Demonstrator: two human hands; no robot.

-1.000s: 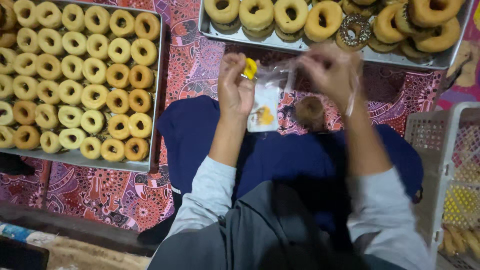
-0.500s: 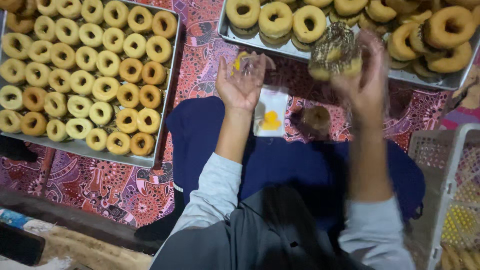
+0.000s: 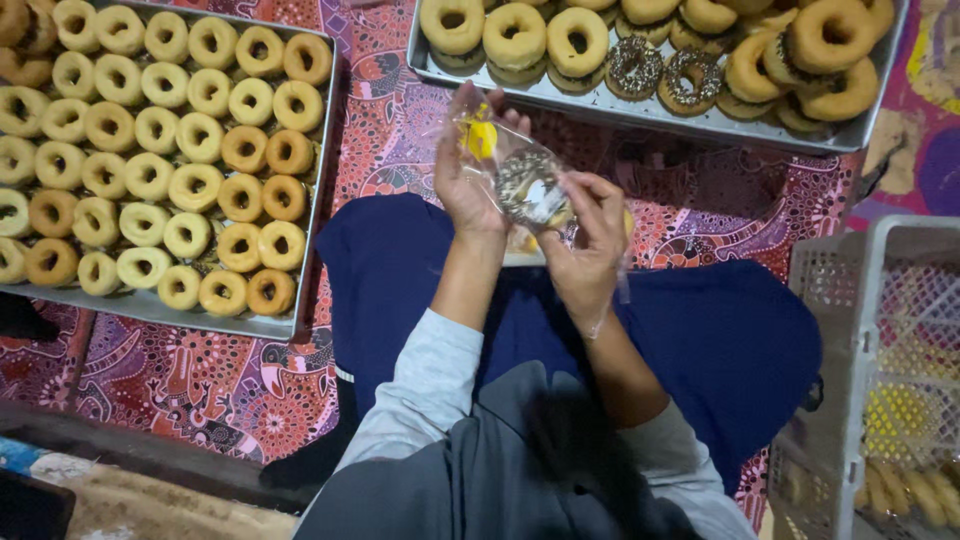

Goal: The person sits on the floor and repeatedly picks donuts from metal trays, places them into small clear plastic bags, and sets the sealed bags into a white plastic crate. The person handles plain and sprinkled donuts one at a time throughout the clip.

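Golden plain doughnuts point(image 3: 165, 150) fill the metal tray point(image 3: 318, 180) at your far left, packed in close rows on the patterned red cloth point(image 3: 240, 390) that covers the floor. Moving right, your left hand point(image 3: 470, 165) is raised over your dark blue lap point(image 3: 420, 260), palm up and fingers curled loosely around the upper edge of a clear plastic bag point(image 3: 520, 180); a small yellow tag point(image 3: 482, 138) on that bag sits against the fingers. Inside the bag lies a chocolate sprinkled doughnut point(image 3: 530, 190), held between both hands and just in front of the second tray. Your right hand point(image 3: 590, 235) closes on the bag from the lower right, thumb and fingers pinching the plastic beside the doughnut. Beyond the hands, the second metal tray point(image 3: 640, 110) carries larger plain doughnuts at its left end, two sprinkled ones point(image 3: 665, 70) near its middle, and stacked glazed rings point(image 3: 820, 55) at its right end. At your far right stands a pale plastic crate point(image 3: 850, 330) with a mesh wall; yellowish items show through it, too blurred to identify.
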